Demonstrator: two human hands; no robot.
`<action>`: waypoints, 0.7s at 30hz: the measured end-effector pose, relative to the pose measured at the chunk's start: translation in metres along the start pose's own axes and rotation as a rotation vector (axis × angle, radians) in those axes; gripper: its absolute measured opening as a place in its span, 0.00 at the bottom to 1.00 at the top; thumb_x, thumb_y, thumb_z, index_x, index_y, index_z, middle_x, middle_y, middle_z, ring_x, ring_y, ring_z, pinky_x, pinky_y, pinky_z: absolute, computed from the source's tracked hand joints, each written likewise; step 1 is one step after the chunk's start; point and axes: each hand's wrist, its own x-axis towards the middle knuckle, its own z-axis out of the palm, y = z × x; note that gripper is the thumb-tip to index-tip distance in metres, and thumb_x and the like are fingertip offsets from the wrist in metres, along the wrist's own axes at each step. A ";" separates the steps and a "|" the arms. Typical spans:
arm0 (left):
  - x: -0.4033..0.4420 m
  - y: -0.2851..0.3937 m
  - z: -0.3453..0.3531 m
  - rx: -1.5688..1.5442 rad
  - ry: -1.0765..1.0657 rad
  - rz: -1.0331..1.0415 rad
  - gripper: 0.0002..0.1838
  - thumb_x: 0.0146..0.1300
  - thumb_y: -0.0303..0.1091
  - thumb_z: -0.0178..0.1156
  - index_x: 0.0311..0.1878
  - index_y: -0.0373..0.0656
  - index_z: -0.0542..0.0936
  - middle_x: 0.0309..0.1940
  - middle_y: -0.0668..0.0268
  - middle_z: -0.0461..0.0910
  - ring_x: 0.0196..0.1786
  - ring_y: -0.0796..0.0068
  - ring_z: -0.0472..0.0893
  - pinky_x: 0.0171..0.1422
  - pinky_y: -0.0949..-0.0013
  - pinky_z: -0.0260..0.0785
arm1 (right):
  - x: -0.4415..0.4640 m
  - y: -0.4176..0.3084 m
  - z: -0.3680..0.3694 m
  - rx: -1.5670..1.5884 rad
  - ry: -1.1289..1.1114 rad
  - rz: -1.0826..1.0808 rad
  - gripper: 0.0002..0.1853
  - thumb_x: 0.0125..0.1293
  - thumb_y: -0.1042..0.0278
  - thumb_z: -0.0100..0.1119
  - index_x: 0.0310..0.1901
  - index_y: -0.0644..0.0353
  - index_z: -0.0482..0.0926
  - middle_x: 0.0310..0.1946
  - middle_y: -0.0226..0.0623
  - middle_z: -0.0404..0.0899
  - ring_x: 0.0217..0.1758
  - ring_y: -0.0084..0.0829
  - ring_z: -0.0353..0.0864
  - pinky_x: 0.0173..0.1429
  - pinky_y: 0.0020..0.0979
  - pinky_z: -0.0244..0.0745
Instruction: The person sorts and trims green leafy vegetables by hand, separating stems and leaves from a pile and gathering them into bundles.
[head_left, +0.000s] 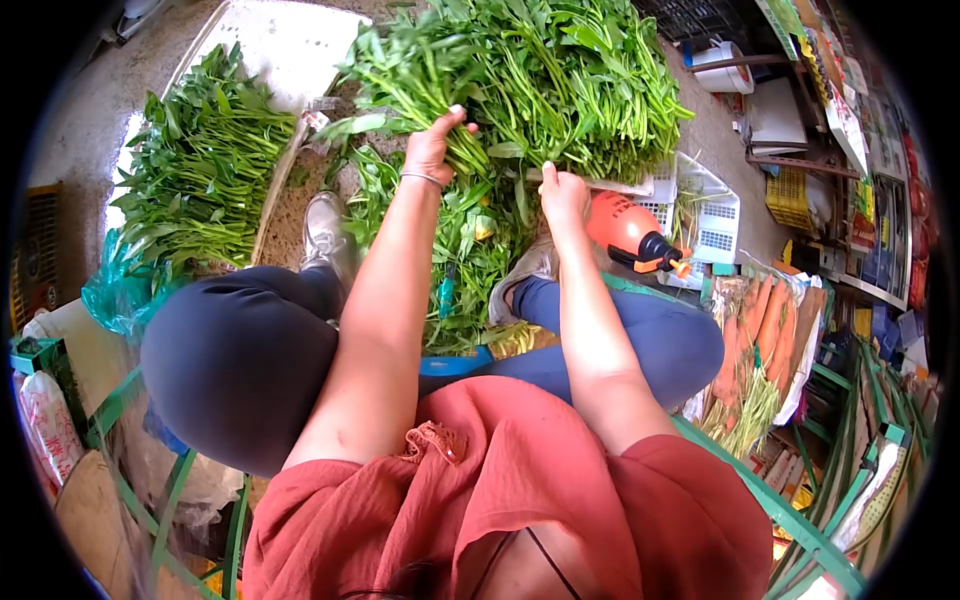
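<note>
My left hand point(430, 152) is closed around the stems of a bunch of leafy greens point(425, 85), whose leaves fan out up and to the left and look slightly blurred. Close by, my right hand point(566, 197) is curled shut, thumb up, at the lower edge of a large pile of leafy greens point(570, 85). Whether a stem is between its fingers is hidden. Loose leafy stems point(465, 250) lie on the floor between my shoes, below both hands. On the left, a neat stack of the same greens point(215, 165) rests on a white board point(275, 50).
An orange spray bottle point(625, 228) stands by my right knee, beside white plastic baskets point(715, 225). Carrots point(765, 330) lie in a bag farther right. A teal plastic bag point(125, 290) is near my left knee. Green metal bars point(780, 505) frame my seat, and shelving stands at right.
</note>
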 end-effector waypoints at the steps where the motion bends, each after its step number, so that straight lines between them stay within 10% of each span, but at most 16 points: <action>1: 0.001 -0.001 -0.005 -0.079 -0.001 -0.030 0.07 0.52 0.33 0.63 0.30 0.44 0.76 0.25 0.69 0.76 0.30 0.73 0.78 0.33 0.60 0.74 | -0.001 0.007 0.001 -0.029 -0.032 0.031 0.17 0.54 0.49 0.57 0.30 0.55 0.77 0.28 0.41 0.78 0.32 0.43 0.77 0.37 0.40 0.70; 8: 0.002 -0.013 -0.028 -0.356 0.098 0.055 0.07 0.49 0.35 0.65 0.28 0.50 0.75 0.24 0.74 0.74 0.31 0.71 0.76 0.42 0.62 0.70 | 0.009 -0.023 0.012 0.027 0.230 -0.171 0.16 0.49 0.54 0.64 0.39 0.49 0.77 0.40 0.35 0.76 0.40 0.37 0.76 0.44 0.37 0.70; 10: 0.008 -0.017 -0.036 -0.455 0.169 0.075 0.06 0.50 0.33 0.62 0.27 0.50 0.74 0.23 0.74 0.74 0.29 0.72 0.75 0.42 0.63 0.70 | 0.023 -0.026 0.017 -0.003 -0.056 -0.022 0.16 0.50 0.57 0.63 0.42 0.48 0.77 0.41 0.36 0.76 0.43 0.38 0.76 0.45 0.39 0.70; 15: 0.009 -0.025 -0.047 -0.373 0.212 0.006 0.05 0.52 0.34 0.60 0.29 0.48 0.73 0.24 0.72 0.74 0.29 0.72 0.74 0.42 0.62 0.70 | 0.012 -0.015 0.015 0.228 -0.039 -0.130 0.11 0.51 0.60 0.63 0.35 0.54 0.80 0.30 0.34 0.81 0.33 0.34 0.80 0.38 0.32 0.72; 21: -0.013 -0.037 -0.039 -0.266 0.028 -0.131 0.07 0.52 0.35 0.61 0.32 0.47 0.73 0.27 0.72 0.76 0.29 0.74 0.75 0.41 0.63 0.71 | -0.007 -0.018 0.034 1.141 -0.201 -0.125 0.07 0.52 0.73 0.62 0.32 0.65 0.77 0.24 0.29 0.78 0.22 0.15 0.71 0.26 0.17 0.67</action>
